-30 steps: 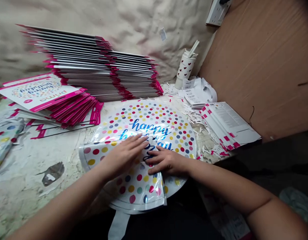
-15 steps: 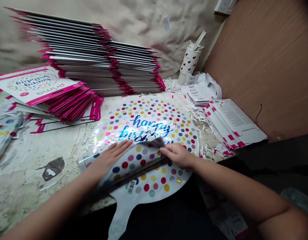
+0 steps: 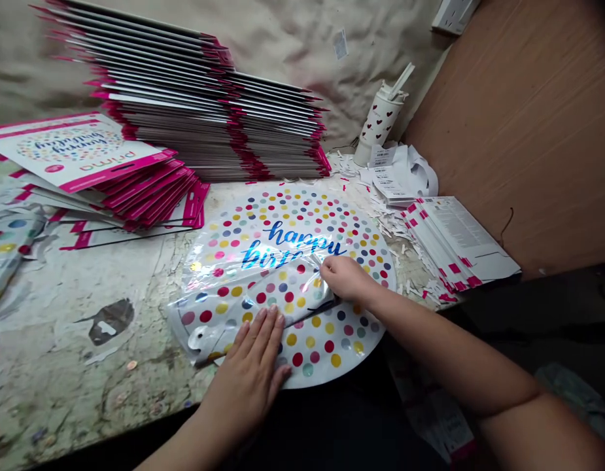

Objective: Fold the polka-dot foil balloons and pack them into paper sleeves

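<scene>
A round white foil balloon with rainbow polka dots lies on the scarred stone-like desk, its folded flap slanting from near left to far right. The right hand pinches the flap's far end; the left hand, flat and open, presses nearer.

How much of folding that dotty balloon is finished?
It looks partway. Done: the lower part of the foil balloon is folded up over itself. In hand: the right hand holds the fold down while the left hand lies flat on the balloon. Left: the part saying "happy" lies unfolded, and the pink-edged card packets sit stacked behind.
</scene>
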The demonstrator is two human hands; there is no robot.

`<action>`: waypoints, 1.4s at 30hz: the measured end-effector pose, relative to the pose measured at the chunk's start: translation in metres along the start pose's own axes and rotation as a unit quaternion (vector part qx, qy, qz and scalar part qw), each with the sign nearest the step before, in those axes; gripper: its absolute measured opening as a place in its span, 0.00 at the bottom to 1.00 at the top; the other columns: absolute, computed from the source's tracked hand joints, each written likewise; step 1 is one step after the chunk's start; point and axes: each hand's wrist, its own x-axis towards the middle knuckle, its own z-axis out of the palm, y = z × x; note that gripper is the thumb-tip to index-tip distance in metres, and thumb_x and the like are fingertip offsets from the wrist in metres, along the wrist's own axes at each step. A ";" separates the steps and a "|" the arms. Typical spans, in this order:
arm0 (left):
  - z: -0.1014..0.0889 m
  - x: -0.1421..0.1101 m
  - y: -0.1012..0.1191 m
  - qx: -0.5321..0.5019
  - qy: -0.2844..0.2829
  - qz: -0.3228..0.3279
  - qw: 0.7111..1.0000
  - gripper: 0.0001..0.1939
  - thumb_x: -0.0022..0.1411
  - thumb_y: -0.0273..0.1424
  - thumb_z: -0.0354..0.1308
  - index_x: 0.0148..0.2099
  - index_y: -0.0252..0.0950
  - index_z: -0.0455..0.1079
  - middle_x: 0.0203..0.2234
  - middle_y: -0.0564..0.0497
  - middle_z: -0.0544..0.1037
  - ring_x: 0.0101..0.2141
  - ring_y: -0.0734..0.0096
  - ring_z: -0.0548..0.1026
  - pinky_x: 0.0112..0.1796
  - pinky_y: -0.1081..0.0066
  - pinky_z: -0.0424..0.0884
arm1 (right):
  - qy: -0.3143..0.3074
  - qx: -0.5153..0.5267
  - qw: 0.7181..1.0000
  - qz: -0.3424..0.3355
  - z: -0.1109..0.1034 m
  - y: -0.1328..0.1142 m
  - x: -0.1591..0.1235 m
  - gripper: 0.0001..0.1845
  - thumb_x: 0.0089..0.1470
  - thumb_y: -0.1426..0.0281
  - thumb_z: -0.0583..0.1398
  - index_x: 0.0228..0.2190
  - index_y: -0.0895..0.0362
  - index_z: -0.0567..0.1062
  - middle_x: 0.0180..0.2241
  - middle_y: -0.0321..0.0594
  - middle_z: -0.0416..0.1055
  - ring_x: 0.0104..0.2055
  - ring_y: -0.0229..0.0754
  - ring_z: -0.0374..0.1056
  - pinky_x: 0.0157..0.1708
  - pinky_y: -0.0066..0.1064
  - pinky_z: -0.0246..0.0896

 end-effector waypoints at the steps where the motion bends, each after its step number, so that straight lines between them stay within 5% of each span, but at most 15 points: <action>1: 0.005 -0.003 0.001 0.002 -0.002 -0.005 1.000 0.36 0.62 0.42 0.45 0.66 0.29 0.42 0.58 0.38 0.61 0.57 0.56 0.60 0.54 0.60 0.56 | 0.053 -0.033 0.997 -0.036 0.003 -0.003 -0.006 0.17 0.59 0.66 0.48 0.42 0.60 0.70 0.38 0.52 0.72 0.41 0.51 0.70 0.37 0.39 0.65; 3: 0.009 -0.007 -0.001 0.002 -0.004 -0.010 1.000 0.36 0.62 0.43 0.45 0.66 0.29 0.43 0.59 0.39 0.60 0.58 0.56 0.59 0.56 0.60 0.51 | 0.132 -0.112 0.970 -0.171 0.015 -0.008 -0.015 0.23 0.60 0.65 0.45 0.54 0.61 0.62 0.53 0.53 0.64 0.55 0.52 0.59 0.51 0.45 0.57; 5: 0.008 -0.010 -0.005 0.002 0.000 -0.014 1.000 0.36 0.62 0.43 0.45 0.66 0.30 0.43 0.59 0.40 0.59 0.59 0.55 0.58 0.58 0.58 0.47 | 0.119 -0.182 0.930 -0.295 0.029 -0.009 -0.018 0.28 0.61 0.61 0.44 0.59 0.60 0.55 0.61 0.49 0.53 0.63 0.50 0.47 0.59 0.49 0.43; 10: 0.003 -0.010 -0.005 0.007 -0.019 -0.026 0.999 0.34 0.62 0.42 0.45 0.66 0.33 0.43 0.61 0.43 0.58 0.60 0.54 0.55 0.58 0.56 0.44 | 0.044 -0.232 0.952 -0.195 0.030 0.010 -0.013 0.42 0.57 0.50 0.45 0.62 0.65 0.45 0.64 0.53 0.37 0.66 0.55 0.34 0.60 0.56 0.32; 12: 0.002 -0.011 -0.006 0.009 -0.025 -0.021 0.999 0.35 0.62 0.43 0.44 0.66 0.33 0.43 0.61 0.43 0.57 0.60 0.55 0.55 0.58 0.57 0.44 | 0.057 -0.241 0.933 -0.259 0.022 0.019 -0.017 0.42 0.56 0.51 0.49 0.62 0.63 0.46 0.64 0.53 0.35 0.66 0.54 0.32 0.60 0.54 0.33; 15: 0.000 -0.011 -0.008 0.006 -0.035 -0.017 0.999 0.34 0.62 0.43 0.45 0.66 0.34 0.42 0.61 0.45 0.56 0.60 0.57 0.55 0.58 0.57 0.46 | 0.060 -0.257 0.859 -0.439 0.018 0.027 -0.028 0.28 0.58 0.67 0.50 0.59 0.58 0.55 0.64 0.49 0.44 0.65 0.50 0.38 0.61 0.53 0.34; 19: -0.004 -0.005 -0.010 -0.030 -0.078 -0.045 0.995 0.34 0.62 0.43 0.45 0.66 0.34 0.44 0.61 0.43 0.56 0.59 0.56 0.57 0.56 0.55 0.56 | 0.127 -0.273 0.839 -0.454 0.021 0.026 -0.043 0.18 0.60 0.77 0.45 0.43 0.59 0.72 0.46 0.48 0.71 0.57 0.49 0.59 0.60 0.56 0.36; 23: -0.002 0.009 -0.018 -0.062 -0.099 -0.099 0.988 0.28 0.58 0.31 0.46 0.60 0.24 0.57 0.57 0.34 0.63 0.56 0.52 0.62 0.53 0.54 0.63 | 0.128 -0.196 0.790 -0.567 0.025 0.032 -0.062 0.16 0.59 0.74 0.50 0.44 0.49 0.71 0.45 0.38 0.72 0.57 0.44 0.59 0.63 0.49 0.36; 25: 0.001 0.016 -0.026 -0.103 -0.096 -0.083 0.987 0.28 0.56 0.24 0.44 0.60 0.28 0.58 0.57 0.39 0.63 0.56 0.56 0.62 0.54 0.58 0.63 | 0.169 -0.111 0.823 -0.530 0.028 0.045 -0.063 0.23 0.56 0.71 0.55 0.53 0.46 0.63 0.54 0.39 0.64 0.62 0.45 0.51 0.63 0.49 0.38; 28: 0.004 0.026 -0.036 -0.186 -0.090 -0.004 0.978 0.31 0.58 0.22 0.43 0.64 0.39 0.49 0.60 0.50 0.59 0.59 0.64 0.58 0.56 0.63 0.61 | 0.204 -0.011 0.916 -0.346 0.030 0.067 -0.052 0.46 0.50 0.65 0.60 0.62 0.54 0.41 0.64 0.48 0.43 0.66 0.49 0.38 0.60 0.48 0.45; 30: 0.003 0.033 -0.039 -0.218 -0.102 0.056 0.969 0.31 0.61 0.23 0.43 0.65 0.44 0.45 0.61 0.53 0.56 0.60 0.65 0.54 0.57 0.62 0.58 | 0.177 -0.003 0.934 -0.311 0.029 0.074 -0.042 0.52 0.49 0.63 0.60 0.62 0.61 0.33 0.64 0.54 0.36 0.66 0.49 0.33 0.60 0.47 0.46; 33: 0.001 0.038 -0.040 -0.223 -0.139 0.123 0.957 0.31 0.61 0.22 0.42 0.65 0.45 0.43 0.62 0.53 0.54 0.61 0.64 0.51 0.58 0.58 0.55 | 0.120 -0.055 0.893 -0.429 0.024 0.072 -0.033 0.41 0.54 0.65 0.56 0.62 0.63 0.42 0.63 0.54 0.45 0.66 0.48 0.34 0.61 0.48 0.39; 37: 0.002 0.023 -0.039 -0.217 -0.109 0.132 0.961 0.28 0.62 0.22 0.43 0.64 0.41 0.50 0.59 0.48 0.61 0.59 0.61 0.57 0.56 0.58 0.58 | -0.046 -0.101 0.835 -0.539 0.016 0.065 -0.033 0.19 0.59 0.72 0.51 0.51 0.54 0.68 0.53 0.42 0.67 0.59 0.41 0.57 0.60 0.41 0.44; 40: -0.001 0.011 -0.039 -0.267 -0.054 0.033 0.962 0.20 0.63 0.27 0.45 0.56 0.41 0.66 0.47 0.46 0.75 0.50 0.61 0.69 0.50 0.63 0.66 | -0.086 -0.029 0.874 -0.477 0.011 0.061 -0.034 0.15 0.53 0.73 0.56 0.43 0.53 0.74 0.47 0.39 0.73 0.53 0.42 0.65 0.55 0.37 0.53; 42: -0.008 0.016 -0.041 -0.334 -0.085 -0.080 0.935 0.15 0.63 0.31 0.47 0.47 0.40 0.72 0.38 0.47 0.78 0.41 0.63 0.74 0.43 0.66 0.71 | -0.100 0.043 0.918 -0.380 0.010 0.055 -0.029 0.13 0.50 0.74 0.58 0.39 0.54 0.76 0.39 0.37 0.76 0.46 0.42 0.70 0.48 0.34 0.60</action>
